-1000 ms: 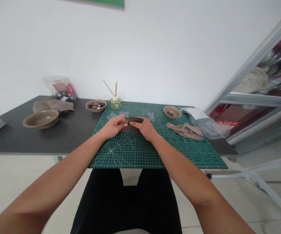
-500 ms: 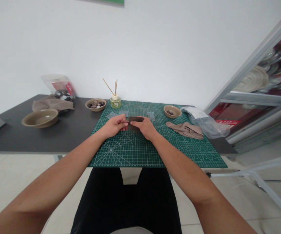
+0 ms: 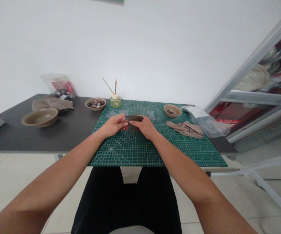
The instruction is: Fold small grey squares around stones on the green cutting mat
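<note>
Over the green cutting mat (image 3: 116, 157), my right hand (image 3: 147, 127) is closed on a dark brown flat piece (image 3: 136, 118), its thumb lying across the face. The piece looks bent or motion-smeared at its lower part, and its kind does not show. My left hand (image 3: 116, 125) is closed in a pinch right against the left end of that piece, fingertips touching my right thumb. Something small and dark shows between the left fingertips, too small to name. Just beyond the hands lie small blue-grey translucent packets (image 3: 151, 115) on the mat.
Small bowls of dark stones stand at left (image 3: 96, 104) and right (image 3: 172, 110). A reed diffuser (image 3: 115, 101) is at the back. A brown cloth (image 3: 186, 129) and a clear plastic bag (image 3: 205, 122) lie right; a larger bowl (image 3: 40, 118), cloth (image 3: 52, 103) and jar (image 3: 59, 86) are left.
The brown piece has tilted slightly between my hands, its upper edge now looking more curved. Both hands stay in nearly the same place. The view has shifted very slightly.
</note>
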Tool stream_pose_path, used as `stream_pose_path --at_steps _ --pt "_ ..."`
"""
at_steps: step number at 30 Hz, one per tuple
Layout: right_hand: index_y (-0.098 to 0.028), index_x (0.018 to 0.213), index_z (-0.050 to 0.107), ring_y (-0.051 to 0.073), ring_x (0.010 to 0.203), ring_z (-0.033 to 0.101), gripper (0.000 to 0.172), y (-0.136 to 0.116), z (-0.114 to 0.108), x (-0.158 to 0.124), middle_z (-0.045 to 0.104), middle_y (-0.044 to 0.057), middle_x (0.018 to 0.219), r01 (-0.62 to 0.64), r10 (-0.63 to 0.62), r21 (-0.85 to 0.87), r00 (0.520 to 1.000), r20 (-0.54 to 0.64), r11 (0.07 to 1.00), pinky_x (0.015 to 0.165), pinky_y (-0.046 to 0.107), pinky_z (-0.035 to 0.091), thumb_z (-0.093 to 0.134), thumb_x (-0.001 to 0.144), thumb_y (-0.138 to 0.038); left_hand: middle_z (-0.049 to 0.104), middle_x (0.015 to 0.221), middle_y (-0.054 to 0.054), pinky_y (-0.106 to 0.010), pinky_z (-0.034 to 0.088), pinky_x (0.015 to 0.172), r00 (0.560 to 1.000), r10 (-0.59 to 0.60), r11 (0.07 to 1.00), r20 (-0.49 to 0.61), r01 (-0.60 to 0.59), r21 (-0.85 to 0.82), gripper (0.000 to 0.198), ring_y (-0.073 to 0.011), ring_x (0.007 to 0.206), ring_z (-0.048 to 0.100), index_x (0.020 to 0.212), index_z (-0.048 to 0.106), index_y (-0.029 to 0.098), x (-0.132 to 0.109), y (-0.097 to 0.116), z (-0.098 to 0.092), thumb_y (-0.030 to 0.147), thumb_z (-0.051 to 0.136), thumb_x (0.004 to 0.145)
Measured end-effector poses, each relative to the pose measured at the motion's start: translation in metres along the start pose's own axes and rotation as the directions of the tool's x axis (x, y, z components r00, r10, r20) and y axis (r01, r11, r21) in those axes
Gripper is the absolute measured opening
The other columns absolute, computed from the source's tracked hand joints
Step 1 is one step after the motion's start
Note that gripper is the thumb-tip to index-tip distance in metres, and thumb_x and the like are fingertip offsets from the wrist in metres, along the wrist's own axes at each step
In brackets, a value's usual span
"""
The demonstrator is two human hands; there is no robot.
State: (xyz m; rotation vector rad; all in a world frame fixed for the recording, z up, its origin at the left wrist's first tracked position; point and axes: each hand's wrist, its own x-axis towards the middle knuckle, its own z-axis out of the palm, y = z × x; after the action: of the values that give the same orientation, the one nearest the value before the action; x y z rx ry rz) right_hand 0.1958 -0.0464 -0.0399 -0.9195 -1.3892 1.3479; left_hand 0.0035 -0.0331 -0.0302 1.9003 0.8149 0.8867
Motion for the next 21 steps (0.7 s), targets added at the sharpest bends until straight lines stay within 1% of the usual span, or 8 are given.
stream_pose_path --at_steps 3,7,10,13,15,18,21 --pt "-0.017 0.083 0.072 0.014 0.071 0.060 0.025 0.0022 -0.0013 0.0013 0.070 -0.001 0.076 0.011 -0.012 -0.006 1.000 -0.006 1.000 0.072 0.029 0.047 0.078 0.067 -0.035 0.065 0.065 0.001 -0.025 0.045 0.055 1.000 -0.007 0.999 0.014 0.008 -0.033 0.027 -0.0107 0.056 0.057 0.072 0.044 0.020 -0.0003 0.0011 0.0004 0.036 0.062 0.084" --pt "-0.018 0.082 0.072 0.014 0.070 0.059 0.024 0.0057 -0.0045 0.0043 0.068 0.000 0.076 0.042 -0.046 -0.078 0.998 -0.051 0.996 0.072 0.030 0.046 0.078 0.067 -0.036 0.067 0.066 0.000 -0.024 0.046 0.055 1.000 -0.009 0.996 0.011 0.010 -0.085 0.029 -0.0107 0.057 0.058 0.073 0.044 0.020 -0.0002 0.0010 0.0004 0.037 0.066 0.083" --pt "-0.019 0.079 0.070 0.015 0.071 0.059 0.021 0.0063 -0.0056 0.0060 0.067 0.000 0.075 0.061 -0.071 -0.096 0.992 -0.100 0.993 0.072 0.031 0.047 0.078 0.068 -0.036 0.069 0.069 -0.001 -0.025 0.048 0.057 1.000 -0.017 0.991 -0.008 0.016 -0.131 0.028 -0.0119 0.059 0.060 0.080 0.048 0.019 -0.0003 0.0012 -0.0003 0.038 0.068 0.083" --pt "-0.020 0.080 0.070 0.016 0.075 0.061 0.020 0.0032 -0.0039 0.0056 0.069 0.002 0.079 0.050 -0.051 -0.011 0.990 -0.133 0.999 0.076 0.032 0.050 0.077 0.068 -0.034 0.070 0.075 -0.002 -0.026 0.051 0.060 0.998 -0.025 0.988 -0.050 0.017 -0.153 0.031 -0.0129 0.063 0.062 0.098 0.057 0.016 0.0000 0.0013 -0.0011 0.039 0.070 0.082" --pt "-0.019 0.083 0.070 0.017 0.079 0.063 0.022 0.0003 -0.0018 0.0045 0.071 0.004 0.085 0.020 -0.010 0.095 0.994 -0.108 0.995 0.079 0.033 0.052 0.077 0.068 -0.033 0.071 0.079 -0.003 -0.029 0.053 0.064 0.995 -0.033 0.990 -0.093 0.020 -0.136 0.035 -0.0138 0.067 0.064 0.106 0.060 0.015 0.0007 0.0007 -0.0012 0.038 0.070 0.081" --pt "-0.019 0.086 0.069 0.017 0.081 0.064 0.024 -0.0028 0.0009 0.0031 0.071 0.005 0.087 -0.055 0.068 0.199 0.996 -0.058 0.978 0.079 0.033 0.053 0.078 0.067 -0.032 0.070 0.082 -0.003 -0.034 0.057 0.074 0.990 -0.043 0.992 -0.136 0.026 -0.125 0.034 -0.0156 0.074 0.067 0.104 0.062 0.015 0.0020 -0.0016 -0.0004 0.037 0.071 0.079" --pt "-0.019 0.088 0.069 0.016 0.077 0.064 0.027 -0.0034 0.0019 0.0029 0.070 0.004 0.085 -0.106 0.117 0.218 0.992 -0.041 0.970 0.073 0.032 0.053 0.078 0.067 -0.032 0.067 0.074 0.002 -0.035 0.057 0.078 0.987 -0.046 0.991 -0.155 0.025 -0.134 0.033 -0.0151 0.073 0.068 0.101 0.059 0.016 0.0026 -0.0047 0.0010 0.032 0.073 0.076"
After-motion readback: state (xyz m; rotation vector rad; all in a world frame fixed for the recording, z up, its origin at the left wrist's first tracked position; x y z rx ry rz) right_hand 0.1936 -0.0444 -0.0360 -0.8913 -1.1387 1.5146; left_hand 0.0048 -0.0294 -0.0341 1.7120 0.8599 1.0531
